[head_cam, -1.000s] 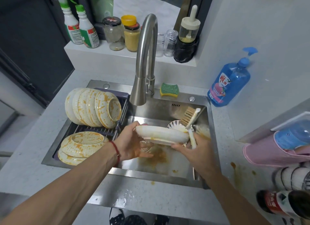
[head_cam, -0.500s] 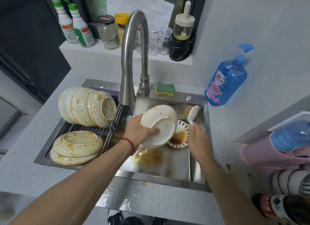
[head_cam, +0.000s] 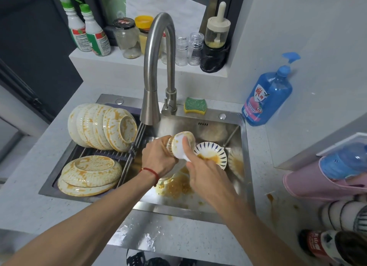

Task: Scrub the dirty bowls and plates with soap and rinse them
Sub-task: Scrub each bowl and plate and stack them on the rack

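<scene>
My left hand (head_cam: pixel 160 156) grips a cream, sauce-stained bowl (head_cam: pixel 187 135) on its edge over the steel sink (head_cam: pixel 198 212). My right hand (head_cam: pixel 206 172) holds a white dish brush (head_cam: pixel 178 149) with its head pressed against the bowl's face; its handle is hidden under my fingers. A blue-striped bowl (head_cam: pixel 210 152) with orange sauce lies in the basin just right of them. Dirty cream plates stand on edge (head_cam: pixel 99 126) and others lie stacked (head_cam: pixel 89 174) on the rack at the sink's left.
The faucet (head_cam: pixel 156 77) arches over the basin just behind my hands. A green-yellow sponge (head_cam: pixel 195 105) sits on the sink's back rim, a blue soap bottle (head_cam: pixel 266 95) at the right. Orange residue covers the basin floor (head_cam: pixel 176 186). Bottles and jars line the back ledge (head_cam: pixel 139 37).
My left hand tilted the bowl from flat onto its edge. My right hand brought the brush from the sink's back right onto the bowl.
</scene>
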`<state>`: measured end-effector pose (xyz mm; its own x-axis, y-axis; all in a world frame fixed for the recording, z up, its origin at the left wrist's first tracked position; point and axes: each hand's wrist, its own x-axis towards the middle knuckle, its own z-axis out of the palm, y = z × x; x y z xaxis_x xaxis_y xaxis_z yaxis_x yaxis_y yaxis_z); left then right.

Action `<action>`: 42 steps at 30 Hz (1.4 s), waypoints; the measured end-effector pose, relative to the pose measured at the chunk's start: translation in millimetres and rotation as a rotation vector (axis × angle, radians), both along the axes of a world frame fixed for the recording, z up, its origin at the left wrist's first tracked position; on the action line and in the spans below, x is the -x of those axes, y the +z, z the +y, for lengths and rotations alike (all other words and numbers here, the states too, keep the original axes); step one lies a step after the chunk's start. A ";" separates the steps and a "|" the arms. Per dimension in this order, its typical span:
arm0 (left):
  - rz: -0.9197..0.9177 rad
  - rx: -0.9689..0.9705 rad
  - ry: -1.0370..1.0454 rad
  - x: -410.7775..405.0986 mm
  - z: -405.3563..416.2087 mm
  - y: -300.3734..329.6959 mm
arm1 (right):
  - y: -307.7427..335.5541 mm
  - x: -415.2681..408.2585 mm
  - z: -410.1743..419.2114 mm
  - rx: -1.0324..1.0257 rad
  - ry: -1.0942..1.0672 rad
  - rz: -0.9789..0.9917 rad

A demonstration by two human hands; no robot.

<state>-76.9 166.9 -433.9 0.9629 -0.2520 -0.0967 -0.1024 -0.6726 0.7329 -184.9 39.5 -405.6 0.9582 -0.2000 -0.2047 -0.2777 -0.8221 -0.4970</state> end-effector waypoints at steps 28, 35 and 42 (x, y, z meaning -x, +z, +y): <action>0.425 0.463 0.097 -6.3 45.3 -13.5 | -2.6 6.3 -13.8 -0.204 -0.242 0.120; 0.534 0.618 0.201 -6.1 48.9 -7.8 | -11.9 14.1 -13.3 -0.212 -0.264 0.151; 0.630 0.684 0.284 -7.5 51.0 -14.0 | -22.4 22.7 -7.6 -0.288 -0.281 0.152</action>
